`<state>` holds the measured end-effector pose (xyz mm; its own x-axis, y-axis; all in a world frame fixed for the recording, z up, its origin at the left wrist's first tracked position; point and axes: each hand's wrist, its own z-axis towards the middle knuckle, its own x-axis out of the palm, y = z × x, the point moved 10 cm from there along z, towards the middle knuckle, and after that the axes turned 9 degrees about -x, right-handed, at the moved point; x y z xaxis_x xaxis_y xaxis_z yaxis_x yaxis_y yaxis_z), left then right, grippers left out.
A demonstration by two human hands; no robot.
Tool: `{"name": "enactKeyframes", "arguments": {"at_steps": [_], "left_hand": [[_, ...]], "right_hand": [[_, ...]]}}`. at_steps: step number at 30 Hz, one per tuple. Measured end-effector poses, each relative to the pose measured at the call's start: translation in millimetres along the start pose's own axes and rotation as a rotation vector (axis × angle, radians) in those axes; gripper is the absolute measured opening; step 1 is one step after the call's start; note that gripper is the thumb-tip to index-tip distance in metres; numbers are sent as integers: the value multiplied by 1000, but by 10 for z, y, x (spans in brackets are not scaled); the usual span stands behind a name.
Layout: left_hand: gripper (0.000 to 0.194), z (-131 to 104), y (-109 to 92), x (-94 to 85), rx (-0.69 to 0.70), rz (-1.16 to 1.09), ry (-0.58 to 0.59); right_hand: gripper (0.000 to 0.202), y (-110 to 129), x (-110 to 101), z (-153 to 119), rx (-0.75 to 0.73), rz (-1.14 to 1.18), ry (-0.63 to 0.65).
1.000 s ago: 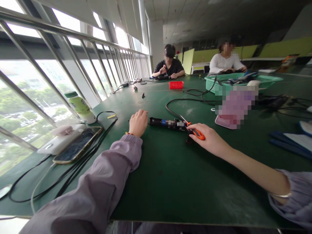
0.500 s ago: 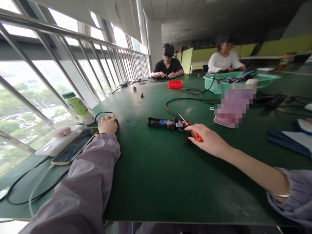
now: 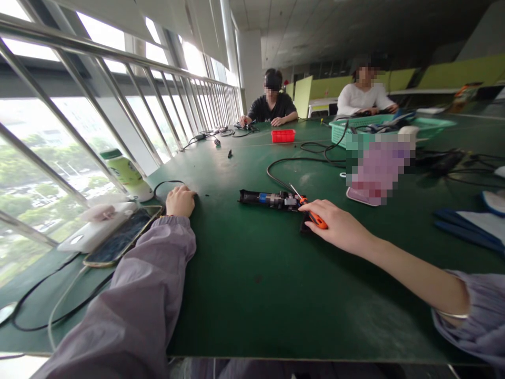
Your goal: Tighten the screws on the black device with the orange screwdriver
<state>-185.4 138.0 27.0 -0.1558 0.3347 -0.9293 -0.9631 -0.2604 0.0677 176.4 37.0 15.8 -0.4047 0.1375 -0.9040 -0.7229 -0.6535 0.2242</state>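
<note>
My right hand (image 3: 339, 223) is closed round the orange and black handle of a screwdriver (image 3: 317, 220). The screwdriver's thin shaft points up and left across a black tube-shaped device (image 3: 272, 199) with a blue band and grey metal parts, which lies on the green table (image 3: 244, 295). A black cable runs from the device toward the back right. To the left, my left hand (image 3: 180, 201) rests on the table with its fingers curled in. Its fingertips are hidden, so what they hold, if anything, does not show. A thin black strap (image 3: 168, 182) loops just behind this hand.
On the left are a phone (image 3: 124, 237), a white power bank (image 3: 89, 234) and a green bottle (image 3: 126, 173). A red box (image 3: 283, 136), a green basket (image 3: 343, 138) and a blurred pink phone-like object (image 3: 379, 173) lie farther back. Two people sit across the table.
My left hand has slid a little to the right, and the small yellow bit at its fingertips is now hidden. My right hand and the screwdriver have stayed put. The far person's hand has moved left.
</note>
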Motion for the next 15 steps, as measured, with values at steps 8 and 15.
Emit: {"name": "enactKeyframes", "arguments": {"at_steps": [8, 15], "left_hand": [[46, 12, -288, 66, 165, -199, 48], [36, -349, -805, -168, 210, 151, 177]], "right_hand": [[31, 16, -15, 0, -6, -8, -2], [31, 15, -3, 2, -7, -10, 7]]}}
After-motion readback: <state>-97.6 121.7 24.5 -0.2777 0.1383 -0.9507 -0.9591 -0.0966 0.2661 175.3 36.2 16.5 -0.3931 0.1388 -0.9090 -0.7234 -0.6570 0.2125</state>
